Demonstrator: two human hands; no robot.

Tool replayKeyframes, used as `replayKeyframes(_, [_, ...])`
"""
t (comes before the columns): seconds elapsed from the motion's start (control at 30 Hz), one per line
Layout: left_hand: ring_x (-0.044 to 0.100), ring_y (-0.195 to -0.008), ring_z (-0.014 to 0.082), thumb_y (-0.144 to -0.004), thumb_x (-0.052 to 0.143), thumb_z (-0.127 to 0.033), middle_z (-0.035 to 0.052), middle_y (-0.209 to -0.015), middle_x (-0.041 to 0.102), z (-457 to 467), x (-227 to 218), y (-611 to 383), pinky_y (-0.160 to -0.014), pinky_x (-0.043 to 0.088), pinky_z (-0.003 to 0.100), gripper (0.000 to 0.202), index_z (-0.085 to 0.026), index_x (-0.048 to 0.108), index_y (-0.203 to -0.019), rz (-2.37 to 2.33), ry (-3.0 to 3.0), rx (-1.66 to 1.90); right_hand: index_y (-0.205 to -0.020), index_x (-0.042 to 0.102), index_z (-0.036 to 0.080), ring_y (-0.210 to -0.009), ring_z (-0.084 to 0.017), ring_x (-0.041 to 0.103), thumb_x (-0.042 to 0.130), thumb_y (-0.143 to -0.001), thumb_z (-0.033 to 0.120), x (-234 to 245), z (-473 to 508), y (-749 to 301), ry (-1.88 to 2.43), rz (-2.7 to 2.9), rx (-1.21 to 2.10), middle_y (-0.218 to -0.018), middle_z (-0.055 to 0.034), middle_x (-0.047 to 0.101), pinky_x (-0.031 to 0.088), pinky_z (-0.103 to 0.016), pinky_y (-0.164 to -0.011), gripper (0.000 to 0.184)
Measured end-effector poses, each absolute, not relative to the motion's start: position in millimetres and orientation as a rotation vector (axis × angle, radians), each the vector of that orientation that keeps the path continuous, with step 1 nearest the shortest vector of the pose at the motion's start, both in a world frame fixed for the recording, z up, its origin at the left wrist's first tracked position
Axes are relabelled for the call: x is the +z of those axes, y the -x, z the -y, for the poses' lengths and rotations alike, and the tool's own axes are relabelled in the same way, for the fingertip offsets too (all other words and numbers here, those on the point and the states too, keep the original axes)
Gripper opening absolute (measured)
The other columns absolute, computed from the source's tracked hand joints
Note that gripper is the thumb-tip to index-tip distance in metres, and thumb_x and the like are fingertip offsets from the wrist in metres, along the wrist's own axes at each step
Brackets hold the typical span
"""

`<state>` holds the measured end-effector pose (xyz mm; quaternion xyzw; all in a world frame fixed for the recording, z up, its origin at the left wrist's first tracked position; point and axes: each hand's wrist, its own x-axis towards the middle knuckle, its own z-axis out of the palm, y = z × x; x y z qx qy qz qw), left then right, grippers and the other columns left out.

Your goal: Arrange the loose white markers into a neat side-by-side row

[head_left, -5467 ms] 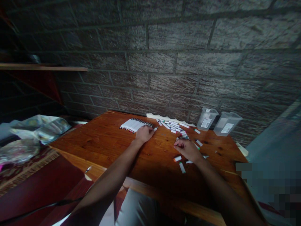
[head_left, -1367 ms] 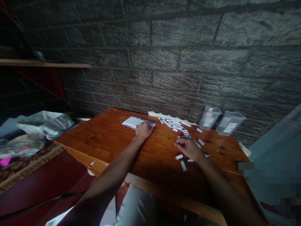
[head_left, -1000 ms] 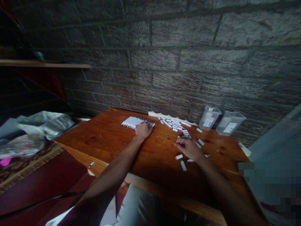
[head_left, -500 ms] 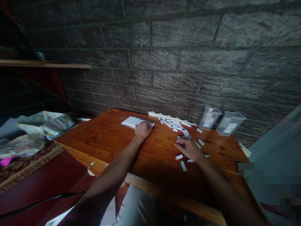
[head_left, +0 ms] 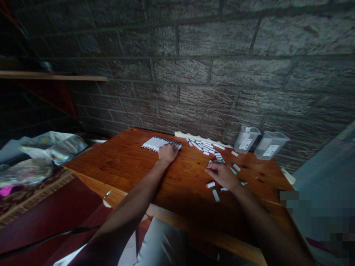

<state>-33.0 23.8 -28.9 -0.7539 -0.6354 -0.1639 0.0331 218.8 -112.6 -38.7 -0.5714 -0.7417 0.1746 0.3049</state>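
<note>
White markers with dark ends lie side by side in a neat row (head_left: 153, 142) on the wooden table. My left hand (head_left: 168, 153) is at the right end of this row, its fingers curled over the last markers and touching them. Farther right, my right hand (head_left: 220, 173) is held low over the table with thumb and fingertips pressed together. Whatever is between those fingertips is too small to make out. Just beyond it lies a loose pile of markers (head_left: 206, 147) with coloured ends. An orange-ended marker (head_left: 210, 184) and a green-ended marker (head_left: 216, 195) lie nearer to me.
Two clear plastic containers (head_left: 246, 139) with labels stand at the table's back right, close to the brick wall (head_left: 194, 81). A white wavy strip (head_left: 181, 135) runs along the back edge. Plastic bags (head_left: 55, 146) lie left of the table (head_left: 111, 157), below a wooden shelf (head_left: 55, 76).
</note>
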Motion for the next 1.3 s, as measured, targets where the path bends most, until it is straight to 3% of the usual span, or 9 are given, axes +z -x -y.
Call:
replayKeyframes(0.17, [0.065,-0.097,0.0279,-0.089,0.047,-0.042,0.0104,-0.102,0.072,-22.0,-28.6,30.7,-0.086,0.048,0.039,0.033,-0.023,0.071,-0.103,1.924,2.323,-0.569,-0.087,0.073,0.020,-0.074,-0.016,0.064,0.056,-0.087,0.031,-38.1,112.9,-218.1,1.503,1.966,0.441,-0.083,-0.0038,0.072,0.046,-0.027,-0.072,0.021])
replayKeyframes(0.33, [0.065,-0.097,0.0232,-0.090,0.049,-0.039,0.0077,-0.102,0.072,-19.3,-30.8,24.7,-0.088,0.047,0.032,0.033,-0.022,0.071,-0.107,1.776,2.426,-0.733,-0.086,0.073,0.019,-0.068,-0.014,0.061,0.056,-0.087,0.030,-37.2,113.9,-217.4,1.515,1.959,0.429,-0.076,-0.0019,0.070,0.044,-0.026,-0.066,0.020])
replayKeyframes(0.57, [0.065,-0.092,0.0223,-0.090,0.051,-0.036,0.0074,-0.096,0.073,-21.3,-33.4,23.5,-0.085,0.048,0.031,0.030,-0.021,0.072,-0.103,1.703,2.506,-0.765,-0.086,0.072,0.021,-0.073,-0.014,0.063,0.055,-0.087,0.029,-36.8,112.9,-216.8,1.525,1.974,0.440,-0.081,-0.0018,0.072,0.046,-0.026,-0.070,0.019])
replayKeyframes(0.67, [0.066,-0.088,0.0206,-0.089,0.050,-0.036,0.0062,-0.093,0.073,-21.4,-33.6,23.3,-0.082,0.048,0.029,0.029,-0.021,0.072,-0.099,1.625,2.621,-0.801,-0.085,0.072,0.021,-0.088,-0.017,0.064,0.056,-0.087,0.027,-38.2,109.3,-221.0,1.573,1.917,0.294,-0.090,-0.0033,0.072,0.047,-0.029,-0.083,0.017])
replayKeyframes(0.8, [0.066,-0.081,0.0178,-0.089,0.049,-0.036,0.0033,-0.088,0.073,-19.1,-35.7,18.5,-0.077,0.047,0.027,0.028,-0.021,0.072,-0.097,1.418,2.882,-0.776,-0.092,0.072,0.022,-0.114,-0.022,0.056,0.059,-0.086,0.031,-42.1,102.4,-234.3,1.702,1.816,0.010,-0.110,-0.0070,0.069,0.041,-0.037,-0.102,0.017])
replayKeyframes(1.07, [0.065,-0.078,0.0172,-0.091,0.048,-0.036,0.0032,-0.085,0.072,-14.2,-41.0,11.9,-0.073,0.047,0.028,0.029,-0.021,0.071,-0.097,1.235,2.988,-0.727,-0.094,0.072,0.021,-0.098,-0.020,0.064,0.052,-0.091,0.030,-33.6,108.7,-231.2,1.735,1.921,0.047,-0.098,-0.0061,0.073,0.045,-0.030,-0.092,0.022])
replayKeyframes(1.17, [0.064,-0.092,0.0210,-0.092,0.047,-0.033,0.0058,-0.095,0.072,-7.0,-42.5,3.1,-0.086,0.046,0.034,0.028,-0.020,0.071,-0.100,1.149,2.892,-0.727,-0.092,0.072,0.021,-0.099,-0.019,0.064,0.053,-0.089,0.025,-30.7,111.0,-223.4,1.690,1.948,0.056,-0.098,-0.0052,0.073,0.044,-0.029,-0.093,0.019])
replayKeyframes(1.3, [0.049,-0.127,0.0269,-0.093,0.043,-0.024,0.0107,-0.136,0.058,-2.5,-46.9,-20.9,-0.104,0.038,0.044,0.039,-0.016,0.060,-0.127,1.031,2.815,-0.680,-0.089,0.072,0.021,-0.098,-0.019,0.064,0.055,-0.088,0.024,-31.6,110.8,-219.6,1.650,1.952,0.078,-0.097,-0.0050,0.073,0.044,-0.029,-0.093,0.017])
